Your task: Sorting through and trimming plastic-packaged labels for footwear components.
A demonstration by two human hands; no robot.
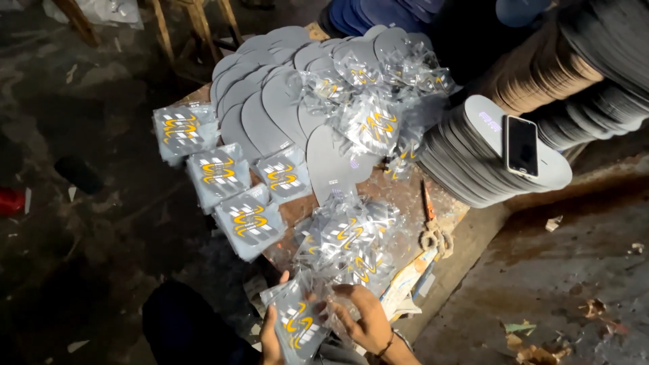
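at the bottom edge, my left hand [272, 336] and right hand [365, 318] both gripped one clear-wrapped grey packet [297, 328], wrists cut off; beyond lay a blurry packet heap [345, 236] on the worn table [405, 196].

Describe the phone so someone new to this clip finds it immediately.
Start at the slanted stack of grey sandal soles on the wooden table's right side. The phone lies flat on the top sole. It is the only dark, glossy, white-edged rectangle among matte grey shapes.

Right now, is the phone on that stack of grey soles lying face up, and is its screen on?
Face up, screen off: the phone lies flat on the top grey sole, its glass dark.
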